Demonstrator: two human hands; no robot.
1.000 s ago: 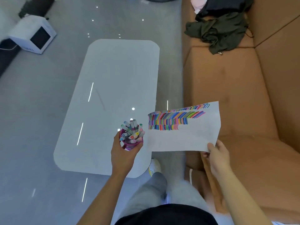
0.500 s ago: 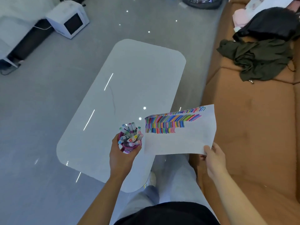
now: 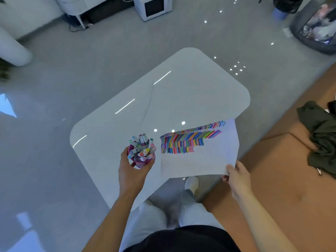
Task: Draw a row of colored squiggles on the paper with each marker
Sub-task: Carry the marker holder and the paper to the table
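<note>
Left hand [image 3: 133,172] around cup [image 3: 140,163] of markers [image 3: 142,148]

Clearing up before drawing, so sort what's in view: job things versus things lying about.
Job: cup of markers, in the left hand; paper, pinched by the right hand; table.
Lying about: dark garment on the sofa; white box on the floor; gray bag.

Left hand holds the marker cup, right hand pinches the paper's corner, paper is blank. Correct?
Not blank: the head view shows the paper carrying rows of coloured strokes across its upper part. The rest stands: the left hand grips the marker cup and the right hand pinches the paper's corner.
</note>
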